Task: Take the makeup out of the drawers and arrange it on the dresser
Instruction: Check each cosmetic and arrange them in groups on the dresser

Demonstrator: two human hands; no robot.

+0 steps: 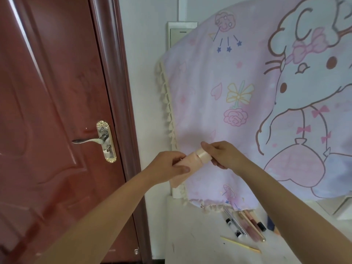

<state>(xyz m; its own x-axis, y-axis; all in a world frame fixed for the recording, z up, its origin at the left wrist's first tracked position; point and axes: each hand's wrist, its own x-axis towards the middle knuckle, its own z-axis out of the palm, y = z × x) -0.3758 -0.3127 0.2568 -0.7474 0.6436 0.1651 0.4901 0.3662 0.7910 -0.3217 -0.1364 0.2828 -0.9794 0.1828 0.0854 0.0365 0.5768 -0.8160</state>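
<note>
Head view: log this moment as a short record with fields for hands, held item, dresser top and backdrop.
left hand: left hand grips the body of the peach tube
right hand: right hand pinches the tube's cap
held item: tube raised in the air above the dresser, tilted, cap end higher
dresser top: several slim makeup sticks lie side by side; a yellow stick lies apart, nearer the camera
backdrop: pink cartoon cloth hangs behind; red door shut, to the left
</note>
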